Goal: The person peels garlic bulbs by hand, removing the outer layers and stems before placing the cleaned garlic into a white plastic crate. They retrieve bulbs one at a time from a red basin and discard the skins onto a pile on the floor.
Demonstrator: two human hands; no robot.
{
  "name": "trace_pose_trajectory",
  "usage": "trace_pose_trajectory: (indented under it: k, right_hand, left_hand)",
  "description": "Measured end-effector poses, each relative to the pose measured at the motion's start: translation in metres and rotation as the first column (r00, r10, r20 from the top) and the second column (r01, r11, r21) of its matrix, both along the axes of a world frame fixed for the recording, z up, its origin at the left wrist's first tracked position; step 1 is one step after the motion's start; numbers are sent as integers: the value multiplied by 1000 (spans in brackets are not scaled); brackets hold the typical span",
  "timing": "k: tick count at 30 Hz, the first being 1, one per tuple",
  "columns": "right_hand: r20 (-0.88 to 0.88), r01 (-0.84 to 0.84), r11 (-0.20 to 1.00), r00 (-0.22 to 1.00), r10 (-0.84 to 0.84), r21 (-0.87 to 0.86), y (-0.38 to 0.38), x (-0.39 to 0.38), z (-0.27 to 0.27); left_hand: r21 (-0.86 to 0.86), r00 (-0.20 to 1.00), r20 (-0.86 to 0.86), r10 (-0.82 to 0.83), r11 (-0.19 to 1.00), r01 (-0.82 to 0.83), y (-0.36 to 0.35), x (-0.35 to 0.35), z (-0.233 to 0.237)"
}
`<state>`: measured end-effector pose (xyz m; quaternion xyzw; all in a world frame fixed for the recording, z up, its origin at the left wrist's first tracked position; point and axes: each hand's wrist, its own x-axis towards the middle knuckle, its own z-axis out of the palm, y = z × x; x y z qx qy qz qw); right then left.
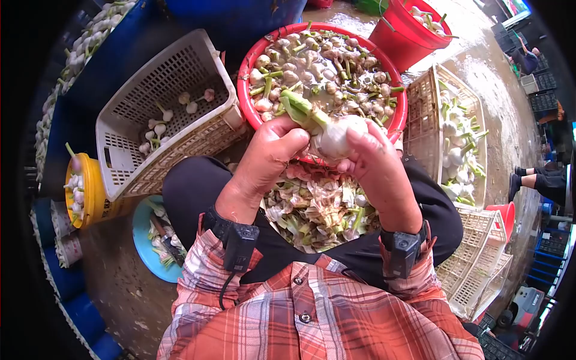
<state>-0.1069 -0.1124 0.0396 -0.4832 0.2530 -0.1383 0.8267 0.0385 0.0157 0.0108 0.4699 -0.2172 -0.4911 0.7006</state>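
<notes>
A large white garlic bulb (337,137) with a green stalk is held over the near rim of a red tub (249,99). My left hand (273,147) pinches the green outer leaf and stalk, which peels away to the upper left. Around the bulb's right side close the fingers of my right hand (373,150). Many garlic bulbs (306,66) float in water in the tub. Below my hands, between my legs, lies a heap of peeled garlic skins and leaves (315,216).
At left, a white plastic crate (114,171) holds several bulbs, near a yellow bucket (91,186) and a blue basin (144,246) with a knife in it. At right are a garlic-filled crate (423,129), stacked crates (471,258) and a red bucket (399,36). Another person's legs (543,180) show far right.
</notes>
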Motion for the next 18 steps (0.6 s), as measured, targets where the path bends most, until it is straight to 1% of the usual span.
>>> trace_pose_trajectory:
  k: [1,3,4,5,6,7,8,9,10,11,12,13,14,15,16,17,18]
  right_hand:
    - [54,-82,970,996,71,228,-4,-2,-9]
    - [6,4,877,1000,-8,481,8,-10,-20]
    - [58,-48,857,998,21,514,9,-12,-28]
    - [57,-50,857,998,24,513,13,-13,-32]
    - [3,35,938,999,-38,344,21,-10,-34]
    - [-38,118,980,993,-113,159,27,-10,-35]
    - [-38,90,993,995,-87,70,28,-13,-37]
    - [-37,93,993,995,-90,72,32,-10,-39]
    - [22,190,956,982,-190,-223,39,-3,-42]
    - [105,284,823,958,-267,-492,42,0,-44]
    - [117,261,750,964,-240,-607,36,-1,-48]
    - [120,264,749,963,-242,-608,32,-2,-49]
    - [88,251,875,968,-236,-414,29,-3,-51]
    - [55,229,954,973,-222,-194,25,-7,-55]
    - [195,-58,969,981,10,241,9,-9,-60]
    - [126,-36,923,992,-14,382,7,-14,-65]
    - [-15,-28,960,999,34,279,3,-15,-64]
  left_hand:
    - [-3,1000,-3,-1,1000,1,2,-4,2]
    - [170,999,-42,16,985,-9,2,-8,2]
    - [160,999,-29,-22,987,27,3,-7,-4]
    - [159,999,-30,-19,987,24,1,-9,-8]
    - [117,1000,0,-20,993,20,-3,-13,-11]
    - [74,999,31,-24,997,22,-7,-17,-15]
    - [15,996,78,40,999,-42,-11,-18,-26]
    - [16,996,79,37,999,-38,-12,-18,-27]
    - [58,997,-23,74,996,-72,-11,-18,-27]
    - [102,986,-123,113,990,-100,-12,-19,-28]
    - [132,985,-153,80,989,-60,-13,-19,-30]
    - [130,986,-150,77,990,-58,-14,-19,-30]
    - [106,986,-162,45,994,-28,-14,-19,-30]
    - [87,985,-174,12,996,3,-13,-19,-28]
    - [100,984,-163,-65,992,82,-9,-15,-27]
    - [102,984,-166,-69,991,87,-8,-15,-28]
    - [123,989,-146,-38,991,56,-8,-15,-29]
